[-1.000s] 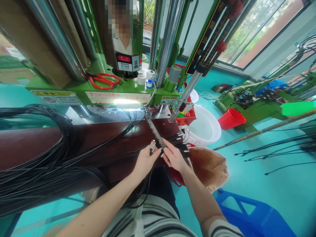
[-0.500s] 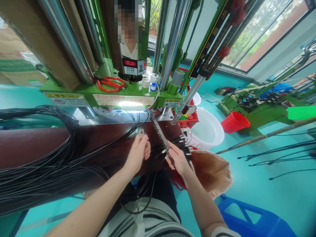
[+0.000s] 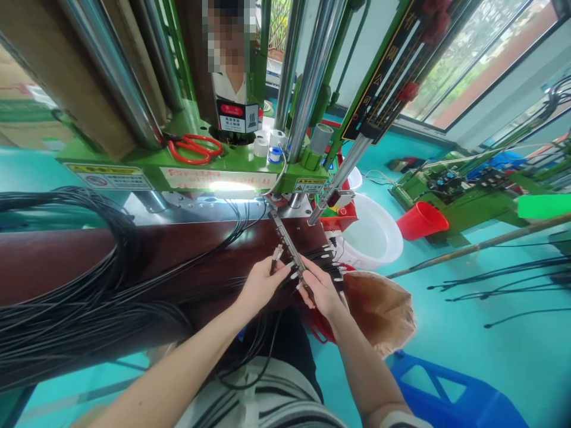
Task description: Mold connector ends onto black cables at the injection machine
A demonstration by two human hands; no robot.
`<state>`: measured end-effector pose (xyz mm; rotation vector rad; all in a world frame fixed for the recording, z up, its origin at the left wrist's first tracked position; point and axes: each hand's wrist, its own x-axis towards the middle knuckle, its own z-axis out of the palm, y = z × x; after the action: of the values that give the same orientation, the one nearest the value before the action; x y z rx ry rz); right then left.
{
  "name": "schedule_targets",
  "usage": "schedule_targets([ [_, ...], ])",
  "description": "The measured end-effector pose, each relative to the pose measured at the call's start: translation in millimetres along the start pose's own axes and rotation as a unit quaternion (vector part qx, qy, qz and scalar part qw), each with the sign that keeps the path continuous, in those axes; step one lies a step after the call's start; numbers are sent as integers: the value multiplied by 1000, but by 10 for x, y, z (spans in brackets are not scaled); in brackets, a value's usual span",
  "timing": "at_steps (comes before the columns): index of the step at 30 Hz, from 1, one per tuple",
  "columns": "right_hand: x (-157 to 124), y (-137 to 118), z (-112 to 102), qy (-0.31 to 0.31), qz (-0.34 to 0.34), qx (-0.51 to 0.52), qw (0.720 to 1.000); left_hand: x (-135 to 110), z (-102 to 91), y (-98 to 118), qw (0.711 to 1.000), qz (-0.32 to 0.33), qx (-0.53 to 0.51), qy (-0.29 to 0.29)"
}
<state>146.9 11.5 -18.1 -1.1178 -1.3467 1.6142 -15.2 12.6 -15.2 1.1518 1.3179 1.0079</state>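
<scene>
My right hand [image 3: 322, 289] is closed around the lower end of a long metal bar [image 3: 285, 235] with notches along it, which slants up and away to the left. Small metal-tipped cable ends sit along the bar near my fingers. My left hand [image 3: 261, 286] pinches a black cable connector [image 3: 277, 254] with a silvery tip, close beside the bar's left side. Its thumb reaches toward the bar; whether it touches is hard to tell. Black cables [image 3: 267, 351] hang below over my lap. More cable ends [image 3: 329, 254] with pale tips lie to the right of the bar.
A green press machine [image 3: 178, 169] with a lit lamp [image 3: 234, 191] stands ahead, red scissors [image 3: 196, 148] on its ledge. Coiled black cables [image 3: 111, 249] cover the bench's left. At right are a paper bag [image 3: 379, 309], white tub [image 3: 379, 232] and blue stool [image 3: 464, 392]. Another person stands behind the press.
My left hand has moved right, up to the bar, with the connector now tilted beside it. My right hand keeps hold of the bar in nearly the same place.
</scene>
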Motion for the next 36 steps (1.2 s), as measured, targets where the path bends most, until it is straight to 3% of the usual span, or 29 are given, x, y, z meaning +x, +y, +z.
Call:
schedule_targets([
  [7,-5,6,40,-10,-16,-83,996,24,-18,-19,1000,-5,2,5],
  [11,-4,19,45,-7,-21,-55,998,30,-53,-2,1000,6,2,-11],
  [16,-9,41,21,33,-10,2,999,36,-124,46,994,61,-17,93],
  [18,-13,44,14,36,-6,13,999,35,-150,78,997,34,-30,58],
  [21,-17,43,2,21,-12,6,1000,28,-180,159,996,-52,-44,-64],
  [23,-17,39,-7,4,-18,-6,1000,21,-195,218,988,-97,-50,-114],
  [36,-32,3,3,-4,-23,-56,998,57,-264,202,976,-143,-106,-127],
])
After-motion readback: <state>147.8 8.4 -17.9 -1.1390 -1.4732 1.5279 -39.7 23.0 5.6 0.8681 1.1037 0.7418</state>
